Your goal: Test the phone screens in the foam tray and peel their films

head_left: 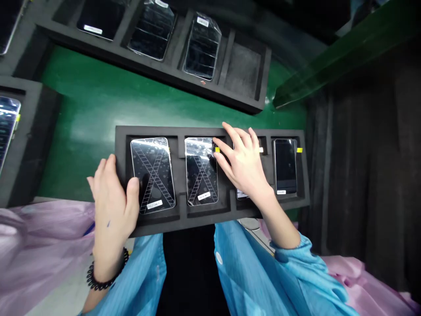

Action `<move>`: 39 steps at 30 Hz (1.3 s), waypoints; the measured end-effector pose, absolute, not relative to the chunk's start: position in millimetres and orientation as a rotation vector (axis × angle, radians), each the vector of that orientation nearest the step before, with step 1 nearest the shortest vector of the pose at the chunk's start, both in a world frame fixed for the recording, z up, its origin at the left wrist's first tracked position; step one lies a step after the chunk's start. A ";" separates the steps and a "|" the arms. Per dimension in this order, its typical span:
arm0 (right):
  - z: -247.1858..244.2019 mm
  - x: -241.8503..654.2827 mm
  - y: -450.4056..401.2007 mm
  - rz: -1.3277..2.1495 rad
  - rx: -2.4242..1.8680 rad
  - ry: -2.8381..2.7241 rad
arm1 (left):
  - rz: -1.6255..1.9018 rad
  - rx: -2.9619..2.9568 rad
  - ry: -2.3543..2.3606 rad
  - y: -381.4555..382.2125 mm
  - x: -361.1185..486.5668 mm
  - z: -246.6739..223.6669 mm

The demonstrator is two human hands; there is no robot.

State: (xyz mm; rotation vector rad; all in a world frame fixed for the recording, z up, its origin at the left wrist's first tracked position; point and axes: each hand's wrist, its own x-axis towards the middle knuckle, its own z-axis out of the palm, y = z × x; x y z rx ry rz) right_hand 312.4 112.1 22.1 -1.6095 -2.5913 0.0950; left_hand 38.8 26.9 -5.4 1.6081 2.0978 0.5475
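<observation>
Third panel (242,194) mostly hidden under the right hand (245,162); only slivers show. Left tray (26,153) and its panel cut off by the frame edge; label print too small to read.

Near tray (204,217), on the green desk (108,98): four panels, one per recess. First panel (153,175) sits slightly askew; second panel (201,171) is at the right thumb and index tips, by its yellow tab (217,150); fourth panel (285,166) lies at the right end. Far tray (230,95): dark panels in clear film.

Right grip: fingers spread, thumb and index close; cannot tell if pinching. Left hand (113,197): thumb and fingers straddle the end wall; clamping cannot be told.

Trays matte black, foam-like; panels glossy, rounded rectangles, first two with white ladder-pattern crosses.
</observation>
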 end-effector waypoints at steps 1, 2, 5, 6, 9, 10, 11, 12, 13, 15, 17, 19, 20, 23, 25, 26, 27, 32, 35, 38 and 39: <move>21.0 312.0 112.3 0.091 -1.608 -2.599 | 0.555 1.610 2.094 27.2 38.6 -6.0; 20.4 311.8 112.1 0.094 -1.600 -2.607 | 0.563 1.609 2.092 27.4 38.3 -6.7; 20.7 312.0 109.7 0.110 -1.558 -2.624 | 0.581 1.606 2.088 27.1 37.8 -8.2; 21.2 312.0 108.7 0.114 -1.543 -2.629 | 0.587 1.610 2.087 26.8 37.8 -8.3; 22.4 311.5 104.5 0.122 -1.502 -2.644 | 0.603 1.616 2.090 26.2 38.6 -7.5; 22.8 311.0 102.6 0.121 -1.489 -2.649 | 0.603 1.615 2.088 26.1 39.0 -7.0; 23.2 310.4 100.5 0.122 -1.473 -2.656 | 0.600 1.613 2.085 26.1 39.3 -6.5; 23.7 309.8 98.0 0.123 -1.457 -2.663 | 0.599 1.612 2.081 26.2 39.5 -6.2; 24.2 309.0 95.2 0.127 -1.441 -2.671 | 0.600 1.614 2.076 26.3 39.7 -6.0; 25.5 307.4 88.9 0.134 -1.403 -2.685 | 0.607 1.616 2.068 26.5 39.7 -6.0; 26.5 305.8 82.1 0.146 -1.370 -2.694 | 0.614 1.618 2.069 26.5 39.6 -6.2; 27.1 304.4 75.0 0.164 -1.345 -2.702 | 0.607 1.618 2.071 26.2 39.6 -6.0; 27.2 303.7 71.5 0.178 -1.332 -2.706 | 0.603 1.618 2.074 26.1 39.6 -5.8; 26.9 301.8 60.9 0.240 -1.283 -2.708 | 0.595 1.621 2.077 26.1 39.7 -5.2; 26.4 300.2 54.1 0.292 -1.254 -2.708 | 0.596 1.626 2.077 26.2 39.5 -5.5; 26.2 299.3 50.9 0.314 -1.239 -2.708 | 0.593 1.628 2.075 26.3 39.3 -6.1; 25.9 298.2 47.7 0.329 -1.222 -2.706 | 0.596 1.632 2.077 26.3 38.9 -7.0; 25.0 292.3 33.4 0.350 -1.121 -2.699 | 0.624 1.648 2.101 25.7 36.7 -13.3; 25.4 289.9 27.5 0.364 -1.073 -2.711 | 0.627 1.650 2.097 25.1 36.9 -14.2; 25.7 289.5 24.5 0.379 -1.063 -2.716 | 0.631 1.652 2.095 24.8 37.6 -12.9; 25.6 289.7 23.8 0.393 -1.059 -2.714 | 0.632 1.653 2.094 24.8 37.8 -12.4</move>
